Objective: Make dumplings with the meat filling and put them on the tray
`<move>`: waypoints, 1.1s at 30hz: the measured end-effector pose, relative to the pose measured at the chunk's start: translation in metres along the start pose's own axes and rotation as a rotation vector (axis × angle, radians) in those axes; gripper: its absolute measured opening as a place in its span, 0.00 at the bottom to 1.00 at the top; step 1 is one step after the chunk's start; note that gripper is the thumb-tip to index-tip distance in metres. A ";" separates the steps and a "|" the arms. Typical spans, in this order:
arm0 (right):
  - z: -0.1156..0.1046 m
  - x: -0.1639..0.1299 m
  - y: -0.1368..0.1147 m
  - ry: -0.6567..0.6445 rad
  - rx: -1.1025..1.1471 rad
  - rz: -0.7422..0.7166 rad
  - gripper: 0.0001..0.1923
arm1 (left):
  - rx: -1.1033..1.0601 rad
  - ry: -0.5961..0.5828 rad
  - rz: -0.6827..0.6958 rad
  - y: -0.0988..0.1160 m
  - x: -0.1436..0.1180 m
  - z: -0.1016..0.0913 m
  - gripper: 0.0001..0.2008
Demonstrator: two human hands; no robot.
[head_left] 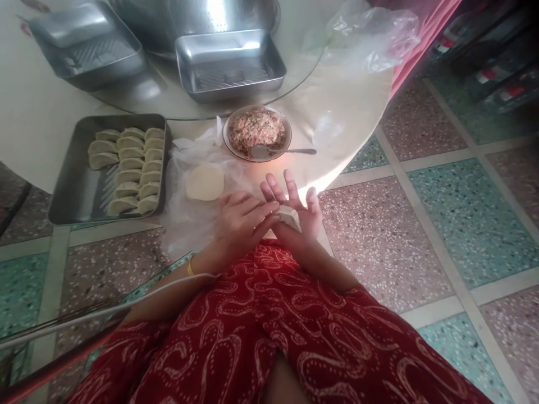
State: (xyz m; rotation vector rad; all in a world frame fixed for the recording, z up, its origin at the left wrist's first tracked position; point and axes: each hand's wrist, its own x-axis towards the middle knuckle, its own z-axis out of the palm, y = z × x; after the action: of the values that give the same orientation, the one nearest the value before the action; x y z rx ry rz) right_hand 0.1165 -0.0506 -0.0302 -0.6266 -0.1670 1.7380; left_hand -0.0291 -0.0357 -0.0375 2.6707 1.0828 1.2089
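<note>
A folded dumpling [290,217] lies in the palm of my right hand [300,210], whose fingers are spread upward. My left hand [241,220] pinches the dumpling's edge from the left. Both hands hover just off the near edge of the round table [349,118], above my lap in red patterned cloth. A stack of round dough wrappers [205,182] lies on clear plastic just left of my hands. Behind them stands a bowl of minced filling [257,132] with a spoon [278,151] resting in it.
A metal tray [76,185] at the left holds several finished dumplings in rows. Two empty metal trays [229,64] [90,45] and a large steel bowl sit on a glass turntable farther back. A crumpled plastic bag [370,33] lies at the right. Terrazzo floor surrounds the table.
</note>
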 end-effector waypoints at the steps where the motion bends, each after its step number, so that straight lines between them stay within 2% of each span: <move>1: 0.001 0.000 -0.001 -0.001 0.004 0.000 0.25 | 0.006 0.008 -0.011 0.000 0.000 0.000 0.07; 6: 0.000 0.002 -0.001 0.030 -0.054 -0.047 0.27 | 0.005 -0.032 -0.079 -0.001 -0.003 0.000 0.12; 9: -0.001 0.003 0.000 0.010 -0.055 -0.052 0.28 | -0.031 -0.055 -0.090 -0.001 -0.005 -0.001 0.11; 12: -0.001 0.003 0.000 -0.029 -0.031 -0.027 0.27 | -0.035 -0.044 -0.102 -0.001 -0.006 -0.003 0.10; 15: 0.002 0.003 0.001 -0.011 -0.064 0.021 0.29 | 0.016 -0.033 -0.104 -0.001 -0.006 -0.003 0.11; 18: 0.003 0.002 0.001 -0.021 -0.134 0.084 0.31 | 0.066 -0.029 -0.016 -0.002 -0.003 -0.004 0.12; 21: 0.005 -0.001 -0.001 -0.065 -0.172 0.160 0.30 | 0.047 -0.089 0.085 -0.004 0.000 -0.008 0.09; 26: 0.008 -0.006 -0.005 -0.060 -0.196 0.234 0.28 | 0.013 -0.239 0.092 -0.007 0.004 -0.019 0.11; 29: 0.011 -0.006 -0.007 -0.066 -0.153 0.276 0.30 | 0.033 -0.220 0.148 -0.006 0.008 -0.020 0.12; 33: 0.017 -0.006 -0.010 0.012 -0.100 0.333 0.31 | 0.052 -0.237 0.204 -0.003 0.010 -0.013 0.09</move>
State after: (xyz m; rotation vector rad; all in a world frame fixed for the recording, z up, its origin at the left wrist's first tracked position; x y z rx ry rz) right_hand 0.1178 -0.0502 -0.0095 -0.7719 -0.1480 2.0547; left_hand -0.0345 -0.0312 -0.0229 2.9289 0.8362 0.8642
